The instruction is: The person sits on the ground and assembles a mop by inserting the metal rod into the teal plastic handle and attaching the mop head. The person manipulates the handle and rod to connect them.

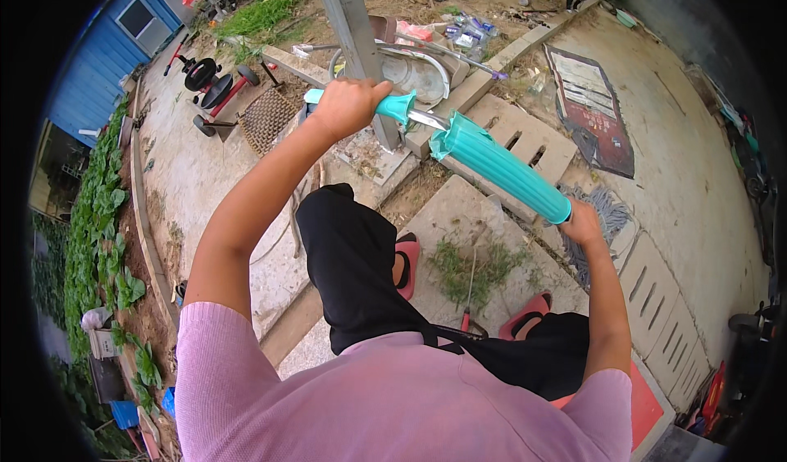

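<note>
A teal and metal mop (502, 169) is held slantwise in front of me, over the paving. My left hand (348, 108) is closed round its teal upper grip, beside a metal post. Past the grip's flared end a short stretch of bare metal shaft shows. Beyond it lies a long ribbed teal sleeve with a jagged, flared mouth. My right hand (580, 223) is closed at the sleeve's lower end, its fingers mostly hidden. Grey mop strands (605, 209) spread just behind that hand; their join to the sleeve is hidden.
A metal post (348, 36) rises just beyond my left hand. Slotted concrete slabs (525, 138) lie under the mop. A worn dark red board (590, 105) lies at the far right. A red-framed wheeled frame (220, 93) stands far left. Between my feet is a thin red-handled tool (466, 318).
</note>
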Available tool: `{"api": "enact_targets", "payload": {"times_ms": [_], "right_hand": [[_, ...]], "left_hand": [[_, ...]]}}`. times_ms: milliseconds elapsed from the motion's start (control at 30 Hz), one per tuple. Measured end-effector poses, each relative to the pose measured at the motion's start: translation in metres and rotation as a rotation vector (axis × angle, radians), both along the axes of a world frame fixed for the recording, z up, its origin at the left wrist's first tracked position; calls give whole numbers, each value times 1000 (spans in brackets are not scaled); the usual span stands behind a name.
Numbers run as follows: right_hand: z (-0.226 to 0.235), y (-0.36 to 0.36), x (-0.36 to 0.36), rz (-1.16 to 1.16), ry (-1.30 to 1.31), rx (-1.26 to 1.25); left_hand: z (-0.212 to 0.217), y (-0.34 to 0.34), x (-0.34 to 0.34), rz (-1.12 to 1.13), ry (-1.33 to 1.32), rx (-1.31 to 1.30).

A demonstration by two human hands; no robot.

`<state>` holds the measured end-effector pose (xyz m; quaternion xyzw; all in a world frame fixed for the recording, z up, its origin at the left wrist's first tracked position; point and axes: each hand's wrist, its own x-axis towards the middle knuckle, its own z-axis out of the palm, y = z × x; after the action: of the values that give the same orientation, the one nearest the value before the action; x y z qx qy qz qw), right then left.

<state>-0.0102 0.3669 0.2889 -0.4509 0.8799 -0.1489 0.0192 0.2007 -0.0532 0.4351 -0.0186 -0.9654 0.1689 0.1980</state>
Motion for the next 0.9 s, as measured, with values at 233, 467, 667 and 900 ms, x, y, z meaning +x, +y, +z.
{"api": "enact_targets", "payload": {"times_ms": [233,467,667,900], "right_hand": [[-36,-68,44,-482,-92,-176],[-70,-126,89,-616,-244,-367],[-54,-100,77,-460,-342,-177],[1,7,1,-334,369,-50]], "left_hand": [[-28,28,-50,483,85,396],[-52,111,-68,24,68,2328],[-76,116,-66,7,283,2509],[-59,8,-2,249,-66,450]]}}
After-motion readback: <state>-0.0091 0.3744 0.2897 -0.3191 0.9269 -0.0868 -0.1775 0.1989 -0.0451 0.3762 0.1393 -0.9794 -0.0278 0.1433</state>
